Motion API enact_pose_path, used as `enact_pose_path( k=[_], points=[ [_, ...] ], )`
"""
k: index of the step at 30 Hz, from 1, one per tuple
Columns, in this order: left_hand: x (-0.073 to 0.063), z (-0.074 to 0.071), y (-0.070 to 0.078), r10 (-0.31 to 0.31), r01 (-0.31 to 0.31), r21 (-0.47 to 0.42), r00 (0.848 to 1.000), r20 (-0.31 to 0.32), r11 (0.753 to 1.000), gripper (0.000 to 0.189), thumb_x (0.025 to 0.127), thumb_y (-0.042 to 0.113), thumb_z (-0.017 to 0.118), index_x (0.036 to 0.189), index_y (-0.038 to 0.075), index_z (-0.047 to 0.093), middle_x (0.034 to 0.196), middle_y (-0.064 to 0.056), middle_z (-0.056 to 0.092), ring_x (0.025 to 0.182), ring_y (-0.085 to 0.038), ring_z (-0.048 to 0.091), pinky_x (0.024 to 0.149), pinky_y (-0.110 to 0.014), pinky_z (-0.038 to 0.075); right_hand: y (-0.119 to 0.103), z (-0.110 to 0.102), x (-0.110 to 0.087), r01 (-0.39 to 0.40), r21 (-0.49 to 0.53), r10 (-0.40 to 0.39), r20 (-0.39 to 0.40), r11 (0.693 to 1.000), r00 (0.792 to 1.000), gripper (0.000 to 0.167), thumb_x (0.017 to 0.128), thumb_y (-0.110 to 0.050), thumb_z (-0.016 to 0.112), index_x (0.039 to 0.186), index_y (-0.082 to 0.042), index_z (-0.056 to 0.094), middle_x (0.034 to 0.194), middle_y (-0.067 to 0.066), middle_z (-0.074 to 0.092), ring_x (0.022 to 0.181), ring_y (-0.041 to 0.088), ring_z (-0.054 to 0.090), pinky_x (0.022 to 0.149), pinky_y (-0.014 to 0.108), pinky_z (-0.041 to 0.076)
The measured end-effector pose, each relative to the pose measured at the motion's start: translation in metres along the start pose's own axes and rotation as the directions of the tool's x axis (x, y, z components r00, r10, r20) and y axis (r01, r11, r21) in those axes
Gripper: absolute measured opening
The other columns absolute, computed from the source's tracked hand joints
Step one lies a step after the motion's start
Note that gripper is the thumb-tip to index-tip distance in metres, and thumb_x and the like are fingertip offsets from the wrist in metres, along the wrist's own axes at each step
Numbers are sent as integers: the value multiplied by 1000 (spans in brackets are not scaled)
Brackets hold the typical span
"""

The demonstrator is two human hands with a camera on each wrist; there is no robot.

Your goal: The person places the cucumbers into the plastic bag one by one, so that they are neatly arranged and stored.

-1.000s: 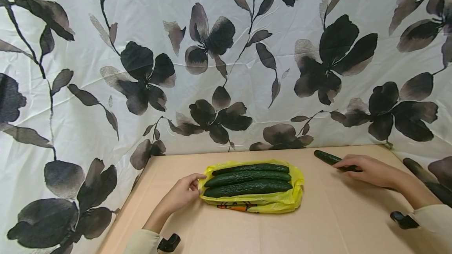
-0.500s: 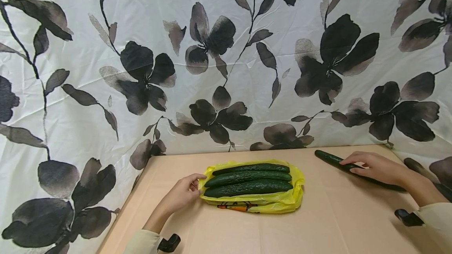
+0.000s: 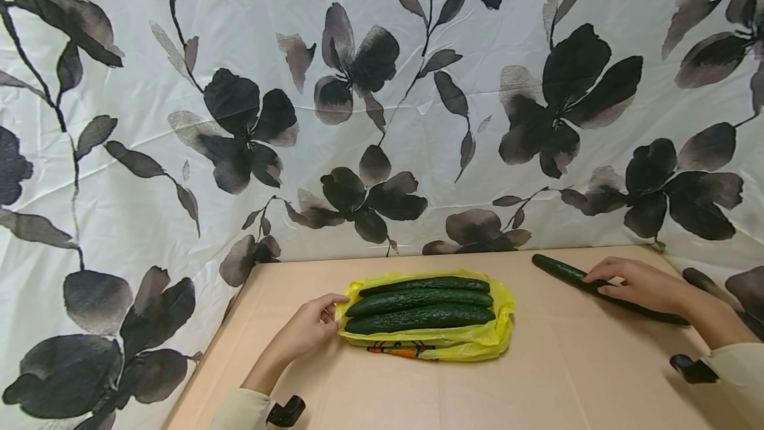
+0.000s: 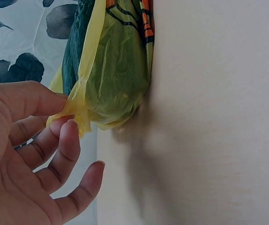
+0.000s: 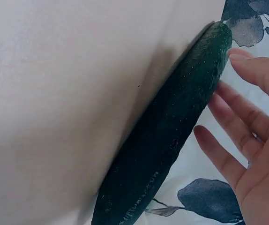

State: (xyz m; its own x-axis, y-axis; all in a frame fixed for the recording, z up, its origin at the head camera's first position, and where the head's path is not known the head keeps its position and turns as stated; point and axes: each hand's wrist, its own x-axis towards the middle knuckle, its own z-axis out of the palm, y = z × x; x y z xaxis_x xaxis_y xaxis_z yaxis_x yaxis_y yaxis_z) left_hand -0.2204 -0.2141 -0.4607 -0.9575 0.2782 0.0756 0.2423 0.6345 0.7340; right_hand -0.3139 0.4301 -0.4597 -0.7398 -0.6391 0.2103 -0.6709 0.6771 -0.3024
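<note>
My left hand [image 3: 306, 329] pinches the left edge of a yellow plastic bag [image 3: 468, 349] between thumb and fingertips. In the left wrist view, the bag's gathered corner [image 4: 78, 101] sits in that pinch, the other fingers loosely bent. Three dark green cucumbers [image 3: 420, 318] lie side by side within the bag's rolled-back mouth. Another long cucumber [image 3: 558, 267] rests slantwise on the table at the right. Over it is my right hand [image 3: 644, 285]; in the right wrist view its loosely extended fingers [image 5: 228, 105] are beside this cucumber [image 5: 167, 122], not wrapped round it. Whether the fingertips touch it is unclear.
A beige tabletop [image 3: 388, 390] carries everything. White cloth with dark flower prints [image 3: 418, 111] hangs behind the table and along its sides. Black wrist cameras [image 3: 286, 411] sit at both pale sleeves [image 3: 239, 410].
The right hand has moved slightly right along the single cucumber and loosened its grip; the cucumber now lies on the table. The left hand and the bag have stayed put.
</note>
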Motion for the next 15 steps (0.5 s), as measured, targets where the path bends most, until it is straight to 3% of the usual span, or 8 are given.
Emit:
enact_pose_path(
  k=[5, 15],
  points=[
    [0, 0, -1, -1, 1, 11, 1000, -5, 1000, 44, 86, -5, 67, 130, -1, 63, 87, -6, 55, 79, -17, 53, 64, -23, 43, 0, 2, -2, -49, 18, 49, 20, 999, 999, 24, 89, -14, 76, 113, -14, 75, 111, 2, 68, 95, 2, 62, 71, 28, 54],
    [-2, 0, 0, 6, -6, 9, 1000, -6, 1000, 45, 85, -6, 67, 130, -1, 63, 86, -5, 55, 78, -17, 53, 63, -23, 42, 2, 5, -3, 7, -41, -7, -10, 999, 1000, 21, 89, -14, 77, 109, -19, 76, 107, -8, 65, 98, 0, 59, 74, 26, 53]
  ],
)
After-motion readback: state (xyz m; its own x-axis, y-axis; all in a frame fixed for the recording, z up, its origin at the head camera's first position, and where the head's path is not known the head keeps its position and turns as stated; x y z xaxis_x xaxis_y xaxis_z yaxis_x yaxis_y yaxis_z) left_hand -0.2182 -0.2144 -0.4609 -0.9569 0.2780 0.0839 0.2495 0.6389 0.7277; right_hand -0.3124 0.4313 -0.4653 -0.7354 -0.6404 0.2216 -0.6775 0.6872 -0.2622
